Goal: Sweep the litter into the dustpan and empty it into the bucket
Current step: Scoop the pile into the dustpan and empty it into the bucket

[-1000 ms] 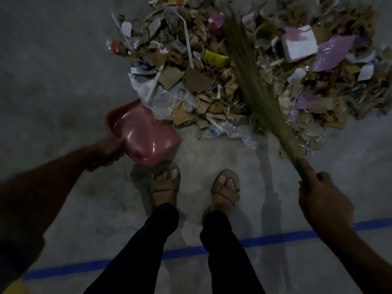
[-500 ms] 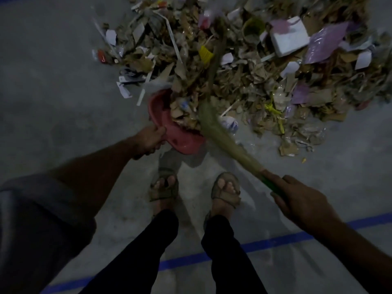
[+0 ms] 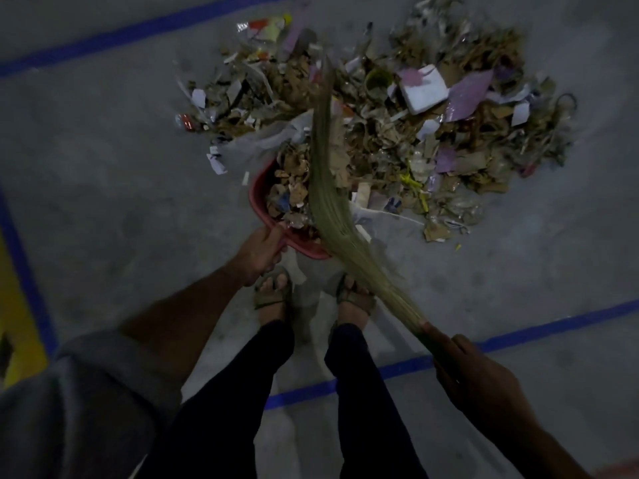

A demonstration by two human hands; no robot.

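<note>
Nearest me, my right hand [image 3: 484,385] wraps its fingers around the broom [image 3: 332,209] handle, angling bristles inward. Beyond my sandals, my left hand [image 3: 261,252] grips the red dustpan [image 3: 257,198] at its rim, bracing it against the litter [image 3: 432,133] pile. No bucket shows.

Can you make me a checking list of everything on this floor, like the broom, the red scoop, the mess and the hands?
Surface: grey concrete floor with blue lines.
Job's things: red dustpan holds scraps; broom lies across it; no bucket seen.
Clutter: litter pile of cardboard, paper, plastic.
Grips: left hand holds dustpan; right hand holds broom handle.
Cables: nothing seen.
Surroundings: yellow patch at left; sandalled feet.
</note>
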